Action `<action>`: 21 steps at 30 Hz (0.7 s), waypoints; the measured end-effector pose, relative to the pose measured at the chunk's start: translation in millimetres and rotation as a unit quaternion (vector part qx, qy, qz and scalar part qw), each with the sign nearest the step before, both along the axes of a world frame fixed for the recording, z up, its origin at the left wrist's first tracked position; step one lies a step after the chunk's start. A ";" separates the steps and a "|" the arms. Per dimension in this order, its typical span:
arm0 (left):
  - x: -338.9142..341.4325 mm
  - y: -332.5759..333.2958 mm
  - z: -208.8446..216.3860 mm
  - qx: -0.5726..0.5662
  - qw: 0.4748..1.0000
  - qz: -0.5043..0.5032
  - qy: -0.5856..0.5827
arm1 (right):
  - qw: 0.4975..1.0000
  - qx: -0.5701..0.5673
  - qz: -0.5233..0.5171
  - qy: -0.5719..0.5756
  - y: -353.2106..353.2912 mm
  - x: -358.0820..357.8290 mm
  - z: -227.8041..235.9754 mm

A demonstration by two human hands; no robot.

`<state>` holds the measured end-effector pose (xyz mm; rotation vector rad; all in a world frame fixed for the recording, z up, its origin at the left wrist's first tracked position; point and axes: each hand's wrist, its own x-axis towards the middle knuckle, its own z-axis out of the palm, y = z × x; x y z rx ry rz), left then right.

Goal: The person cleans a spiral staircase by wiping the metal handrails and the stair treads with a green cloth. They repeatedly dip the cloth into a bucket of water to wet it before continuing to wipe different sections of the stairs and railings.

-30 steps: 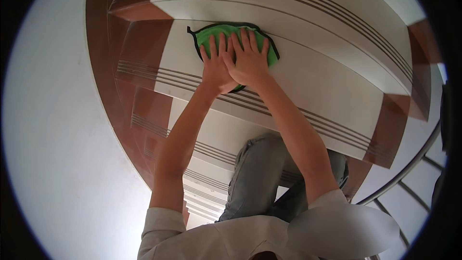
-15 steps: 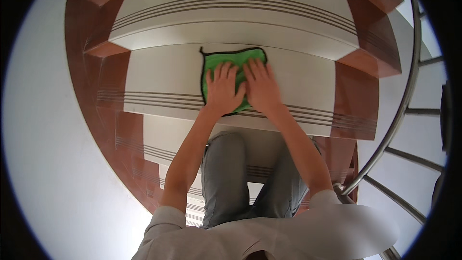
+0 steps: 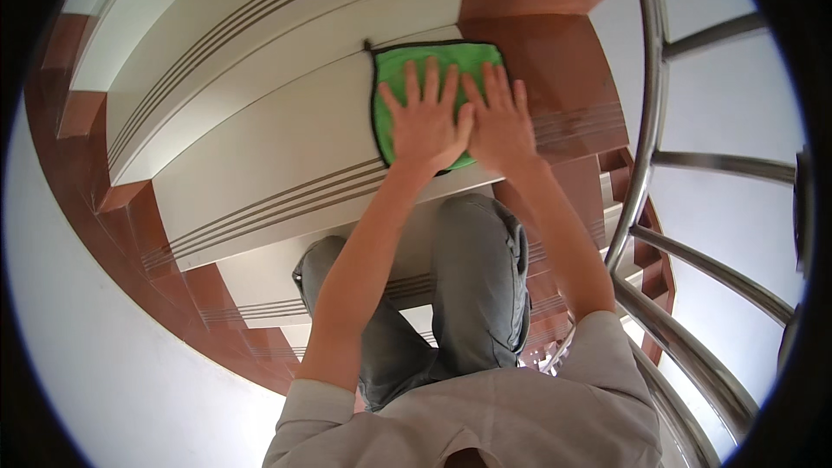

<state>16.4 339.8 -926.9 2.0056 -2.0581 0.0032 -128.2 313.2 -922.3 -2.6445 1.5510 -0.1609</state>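
1. Moved since earlier frame: green cloth point(image 3: 464, 54) plus both hands, shifted right along the step; cloth now reaches the red-brown end section point(image 3: 563, 61). View has swung too.
2. Staircase: curved, cream treads with red-brown ends. Working tread point(image 3: 260, 156) has dark grooves point(image 3: 277, 208) along its front edge.
3. Metal railing point(image 3: 653, 78) on the right, just past the red-brown end. White wall point(image 3: 87, 295) at left.
4. Person: light shirt point(image 3: 520, 416), gray jeans point(image 3: 477, 277), knees at the front of the working tread.
5. Cloth position: flat on the tread, black-edged, right side over the red-brown, lower part under the hands.
6. Left hand point(image 3: 426, 132): palm down on cloth, fingers spread.
7. Right hand point(image 3: 503, 132): just beside it, palm down, fingers slightly spread; nothing pinched by either.
8. Black tab point(image 3: 367, 45): sticks out at cloth's upper-left corner.
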 end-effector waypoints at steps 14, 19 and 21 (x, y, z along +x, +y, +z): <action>-180.5 -75.6 -3.8 -0.013 0.991 -0.129 0.008 | 0.945 -0.018 -0.228 -0.233 -57.0 -144.3 -6.1; -182.5 -59.8 -1.8 -0.024 0.991 -0.132 0.014 | 0.958 0.018 -0.220 -0.185 -43.0 -164.2 -26.7; -182.7 -51.2 -0.8 -0.022 0.990 -0.138 0.030 | 0.955 0.011 -0.243 -0.172 -34.8 -164.7 -31.1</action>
